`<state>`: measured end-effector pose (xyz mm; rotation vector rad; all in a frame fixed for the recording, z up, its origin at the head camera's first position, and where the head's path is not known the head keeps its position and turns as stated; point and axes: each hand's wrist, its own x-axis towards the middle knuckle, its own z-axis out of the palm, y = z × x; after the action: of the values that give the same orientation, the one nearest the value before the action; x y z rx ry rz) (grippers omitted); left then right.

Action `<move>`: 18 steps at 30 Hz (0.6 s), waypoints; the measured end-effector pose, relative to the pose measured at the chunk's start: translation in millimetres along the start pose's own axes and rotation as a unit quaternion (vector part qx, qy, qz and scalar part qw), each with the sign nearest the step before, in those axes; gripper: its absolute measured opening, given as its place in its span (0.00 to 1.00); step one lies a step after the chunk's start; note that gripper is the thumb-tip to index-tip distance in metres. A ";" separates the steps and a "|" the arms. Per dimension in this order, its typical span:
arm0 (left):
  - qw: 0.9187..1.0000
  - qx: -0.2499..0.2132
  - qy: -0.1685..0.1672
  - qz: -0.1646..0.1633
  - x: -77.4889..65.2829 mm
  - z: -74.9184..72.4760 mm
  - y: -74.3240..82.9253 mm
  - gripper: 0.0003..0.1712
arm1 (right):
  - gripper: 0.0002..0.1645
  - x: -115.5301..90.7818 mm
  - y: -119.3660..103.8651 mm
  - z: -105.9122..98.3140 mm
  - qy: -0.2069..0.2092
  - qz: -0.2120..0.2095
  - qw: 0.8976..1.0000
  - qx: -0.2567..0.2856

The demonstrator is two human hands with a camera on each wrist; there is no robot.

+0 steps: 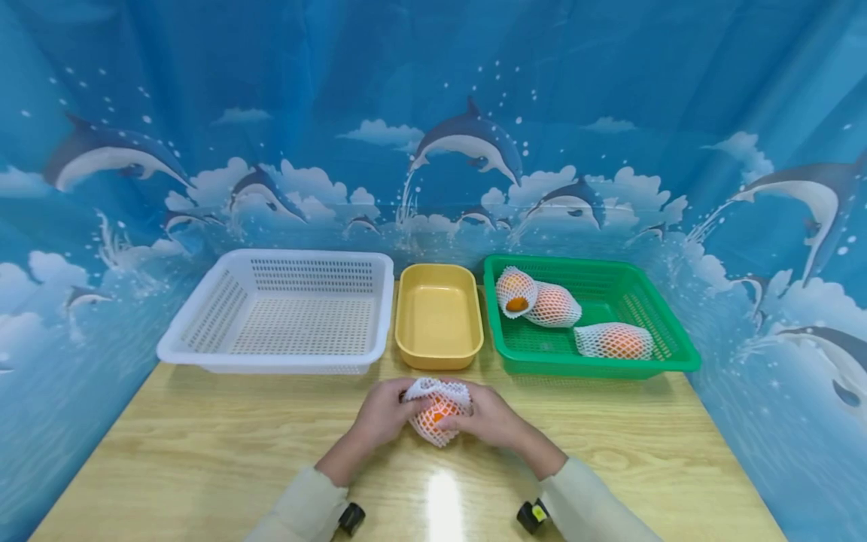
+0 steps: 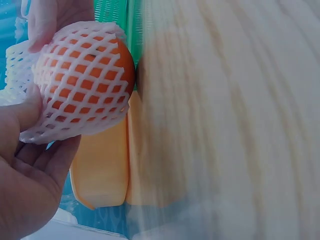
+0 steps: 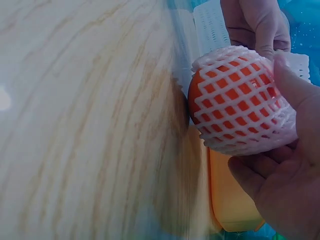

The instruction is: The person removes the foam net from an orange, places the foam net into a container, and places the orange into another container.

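An orange in a white foam net sleeve [image 1: 436, 412] is held just above the wooden table [image 1: 203, 452], in front of the yellow tub. My left hand [image 1: 382, 416] grips its left side and my right hand [image 1: 489, 418] grips its right side, fingers curled on the net. The left wrist view shows the netted orange [image 2: 82, 82] against my left thumb, with the other hand's fingers at the top. In the right wrist view the netted orange [image 3: 240, 100] rests in my right hand [image 3: 280, 175], its orange skin bare at the open end.
A white slotted basket [image 1: 284, 312] stands at the back left and a yellow tub [image 1: 439, 316] in the middle. The green basket [image 1: 589, 316] at the right holds three more netted fruits [image 1: 552, 305]. A blue dolphin cloth surrounds the table.
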<state>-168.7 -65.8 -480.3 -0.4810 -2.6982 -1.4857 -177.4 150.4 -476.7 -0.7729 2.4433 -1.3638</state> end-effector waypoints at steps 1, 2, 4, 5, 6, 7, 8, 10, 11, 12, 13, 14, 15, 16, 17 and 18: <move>1.000 0.000 0.003 -0.002 0.0 0.2 0.3 0.06 | 0.40 -0.3 0.1 0.0 0.001 -0.001 1.000 -0.002; 1.000 -0.001 0.005 -0.004 0.1 0.5 0.3 0.05 | 0.41 -0.9 -0.4 -0.1 0.002 -0.003 1.000 -0.004; 1.000 0.001 0.009 -0.007 0.0 0.8 0.6 0.05 | 0.41 -1.7 -0.7 -0.1 0.003 -0.009 1.000 -0.006; 1.000 0.002 0.010 -0.007 0.1 0.9 0.7 0.05 | 0.40 -1.8 -0.6 0.0 0.004 -0.013 1.000 -0.007; 1.000 0.001 0.009 -0.009 0.0 0.9 0.8 0.05 | 0.39 -1.6 -0.9 0.0 0.005 -0.015 1.000 -0.006; 1.000 0.001 0.008 -0.007 0.0 0.9 0.6 0.05 | 0.38 -1.6 -0.7 0.1 0.006 -0.018 1.000 -0.005; 1.000 -0.003 0.004 -0.009 0.1 1.1 0.2 0.06 | 0.37 -1.6 -0.6 0.1 0.009 -0.020 1.000 -0.004; 1.000 -0.015 -0.004 -0.009 0.6 1.2 -0.3 0.12 | 0.34 -1.2 0.2 0.2 0.017 -0.025 1.000 -0.001; 0.999 -0.028 -0.011 -0.012 0.9 1.2 -0.6 0.15 | 0.32 -1.0 0.5 0.4 0.022 -0.027 0.999 0.000; 0.999 -0.041 -0.016 -0.015 1.0 1.2 -0.9 0.19 | 0.31 -0.9 0.5 0.4 0.028 -0.029 0.999 0.002; 0.998 -0.052 -0.021 -0.016 1.2 1.1 -1.0 0.23 | 0.29 -0.9 0.6 0.5 0.035 -0.031 0.999 0.005; 0.998 -0.060 -0.027 -0.019 1.3 1.0 -1.1 0.25 | 0.28 -0.6 0.5 0.6 0.042 -0.033 0.999 0.007; 0.997 -0.064 -0.032 -0.018 1.2 0.8 -1.0 0.27 | 0.27 -0.4 0.5 0.8 0.049 -0.034 0.998 0.009; 0.997 -0.069 -0.040 -0.020 1.0 0.7 -1.0 0.29 | 0.26 -0.3 0.7 1.0 0.056 -0.037 0.998 0.009; 0.997 -0.065 -0.047 -0.019 0.7 0.5 -0.9 0.30 | 0.25 -0.2 0.7 1.1 0.064 -0.040 0.997 0.011; 0.997 -0.059 -0.053 -0.015 0.4 0.2 -1.0 0.30 | 0.23 -0.3 0.8 1.4 0.073 -0.042 0.996 0.011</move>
<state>-169.3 -66.0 -481.1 -0.5405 -2.7188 -1.6828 -176.8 149.9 -478.1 -0.8068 2.5267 -1.5256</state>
